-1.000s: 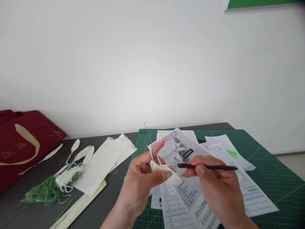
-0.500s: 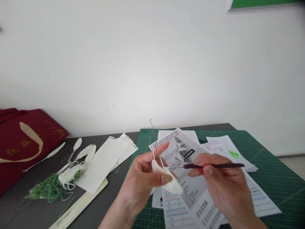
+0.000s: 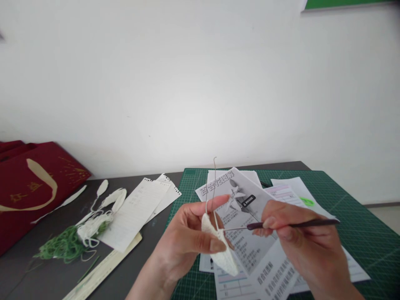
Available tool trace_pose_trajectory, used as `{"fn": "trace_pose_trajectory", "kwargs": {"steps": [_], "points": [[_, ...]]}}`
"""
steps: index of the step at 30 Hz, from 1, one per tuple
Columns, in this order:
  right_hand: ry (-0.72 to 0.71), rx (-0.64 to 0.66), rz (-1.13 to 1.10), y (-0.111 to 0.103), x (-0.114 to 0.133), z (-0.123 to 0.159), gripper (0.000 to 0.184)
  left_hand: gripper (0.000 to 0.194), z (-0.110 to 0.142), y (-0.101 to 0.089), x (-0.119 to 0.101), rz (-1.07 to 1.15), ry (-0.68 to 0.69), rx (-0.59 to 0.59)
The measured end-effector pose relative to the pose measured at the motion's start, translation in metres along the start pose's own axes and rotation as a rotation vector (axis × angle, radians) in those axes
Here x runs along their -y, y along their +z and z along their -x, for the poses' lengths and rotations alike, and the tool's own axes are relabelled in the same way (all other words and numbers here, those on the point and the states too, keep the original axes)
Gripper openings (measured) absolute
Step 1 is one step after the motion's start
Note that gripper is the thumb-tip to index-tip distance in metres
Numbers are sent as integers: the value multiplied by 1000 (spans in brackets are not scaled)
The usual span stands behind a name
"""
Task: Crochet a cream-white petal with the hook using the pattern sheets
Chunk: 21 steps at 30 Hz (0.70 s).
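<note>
My left hand (image 3: 195,239) pinches a small white crocheted piece (image 3: 225,261) between thumb and fingers, with the index finger stretched out and white yarn (image 3: 216,220) running up to it. A thin wire (image 3: 215,179) with a bent tip rises from behind that finger. In a pen-like grip, my right hand (image 3: 301,239) has hold of a crochet hook (image 3: 312,223) with a dark handle. Its metal tip meets the upper edge of the crocheted piece, where a yarn loop sits; the exact stitch is too small to tell.
Printed sheets (image 3: 250,250) lie under my hands on a green cutting mat (image 3: 356,237). A light green clip (image 3: 306,201) rests on paper at right. At left are green yarn (image 3: 61,246), white yarn (image 3: 93,227), white crocheted petals (image 3: 117,200), notebook pages (image 3: 137,210), a ruler-like strip (image 3: 103,268) and a red bag (image 3: 28,187).
My right hand and the hook have shifted right and slightly down. The crocheted piece has tilted further downward in my left hand, and the wire has swung right.
</note>
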State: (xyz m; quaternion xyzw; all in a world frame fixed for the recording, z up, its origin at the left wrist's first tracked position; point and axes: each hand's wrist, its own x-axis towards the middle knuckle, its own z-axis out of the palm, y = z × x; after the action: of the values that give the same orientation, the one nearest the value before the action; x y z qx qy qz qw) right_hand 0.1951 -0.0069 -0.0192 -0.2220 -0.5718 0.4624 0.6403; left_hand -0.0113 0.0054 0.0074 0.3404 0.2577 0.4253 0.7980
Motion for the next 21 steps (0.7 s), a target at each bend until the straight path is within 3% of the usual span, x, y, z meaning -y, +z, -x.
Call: {"fn": "trace_pose_trajectory", "kwargs": {"steps": [6,13,21], "points": [[172,-95,-159,1,0,-4,8,51,2,0,2,-118,62,60],[503,-249,-433,11,-8,-11,13,46,4,5,7,-314,292,-61],[629,-319,-571,15,-11,-11,14,46,-2,-7,11,-409,374,-16]]}}
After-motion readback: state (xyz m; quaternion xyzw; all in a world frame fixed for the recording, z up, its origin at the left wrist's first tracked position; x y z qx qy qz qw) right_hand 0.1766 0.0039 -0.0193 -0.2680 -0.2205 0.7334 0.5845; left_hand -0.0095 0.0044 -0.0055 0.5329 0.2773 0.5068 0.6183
